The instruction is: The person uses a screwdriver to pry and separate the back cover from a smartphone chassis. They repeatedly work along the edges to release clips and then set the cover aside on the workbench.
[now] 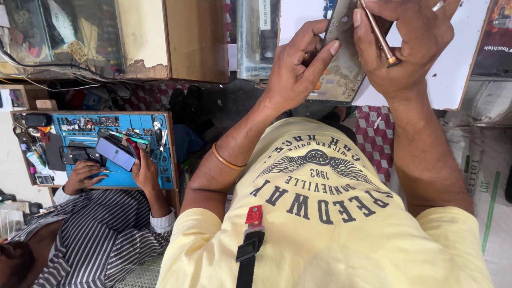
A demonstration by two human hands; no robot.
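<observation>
Two hands: left grip (298, 64) clasps a grey device panel (344, 58), right grip (410, 42) pinches a copper screwdriver (378, 34).

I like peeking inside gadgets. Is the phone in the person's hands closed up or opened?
Opened. The phone shows bare metal and inner parts, held by the left hand; the right hand grips a copper screwdriver.

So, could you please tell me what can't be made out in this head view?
- Opened device: top cut off by the frame edge; left hand covers its side.
- Copper-coloured tool in the right hand: upper end cut off.
- Co-worker's tray: small parts too small to identify.
</observation>
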